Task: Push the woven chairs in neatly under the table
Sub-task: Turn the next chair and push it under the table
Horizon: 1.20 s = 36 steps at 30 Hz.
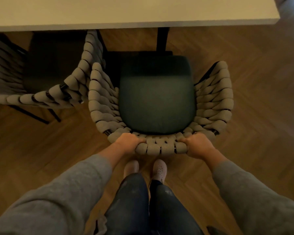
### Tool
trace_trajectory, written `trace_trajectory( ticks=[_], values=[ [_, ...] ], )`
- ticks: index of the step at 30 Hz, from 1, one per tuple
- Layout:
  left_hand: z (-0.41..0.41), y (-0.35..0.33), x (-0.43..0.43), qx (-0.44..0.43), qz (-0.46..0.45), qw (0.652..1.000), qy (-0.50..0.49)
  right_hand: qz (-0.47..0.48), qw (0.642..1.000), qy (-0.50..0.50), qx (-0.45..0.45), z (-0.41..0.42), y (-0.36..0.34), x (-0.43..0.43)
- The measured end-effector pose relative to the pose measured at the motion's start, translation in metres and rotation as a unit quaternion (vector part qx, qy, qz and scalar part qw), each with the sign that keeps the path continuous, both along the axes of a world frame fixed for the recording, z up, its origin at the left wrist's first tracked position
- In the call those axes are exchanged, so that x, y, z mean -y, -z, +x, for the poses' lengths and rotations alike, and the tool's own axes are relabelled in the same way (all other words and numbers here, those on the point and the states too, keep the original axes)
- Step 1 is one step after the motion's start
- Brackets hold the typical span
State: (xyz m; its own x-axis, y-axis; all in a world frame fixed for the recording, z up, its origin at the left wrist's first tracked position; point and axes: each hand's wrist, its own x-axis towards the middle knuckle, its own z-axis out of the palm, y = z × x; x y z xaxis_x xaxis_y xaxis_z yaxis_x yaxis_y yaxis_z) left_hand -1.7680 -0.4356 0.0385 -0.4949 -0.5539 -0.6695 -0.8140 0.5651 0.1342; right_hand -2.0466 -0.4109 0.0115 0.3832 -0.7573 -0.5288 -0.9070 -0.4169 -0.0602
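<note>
A woven chair with a dark green seat cushion stands directly in front of me, facing the white table. Its seat front lies just short of the table's near edge. My left hand grips the top rail of the backrest on the left. My right hand grips the same rail on the right. A second woven chair stands to the left, its seat partly under the table and its armrest close beside the first chair's left side.
A dark table leg stands just beyond the chair's seat front. Herringbone wood floor spreads to the right and behind me. My feet are close behind the chair's back.
</note>
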Motion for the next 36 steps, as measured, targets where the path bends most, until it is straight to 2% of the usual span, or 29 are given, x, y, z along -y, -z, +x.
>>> trace_trajectory(
  ticks=[5, 9, 17, 27, 36],
  values=[
    [-0.02, -0.005, -0.001, 0.004, -0.017, 1.0, 0.007, -0.028, 0.999, 0.011, 0.032, -0.027, 0.001, -0.003],
    [-0.035, -0.012, 0.005, -0.019, -0.04, 0.999, 0.027, -0.03, 0.999, 0.03, 0.022, -0.045, 0.0, -0.002],
    [-0.006, -0.018, 0.041, -0.001, -0.042, 0.998, 0.04, -0.054, 0.997, 0.028, 0.049, -0.008, -0.002, 0.023],
    [0.017, -0.005, 0.076, -0.053, -0.066, 0.996, -0.014, -0.014, 0.999, 0.019, 0.031, 0.007, 0.001, 0.075],
    [0.013, 0.002, 0.128, -0.066, -0.089, 0.993, -0.04, -0.005, 1.0, -0.022, 0.004, 0.006, -0.01, 0.146]
  ],
)
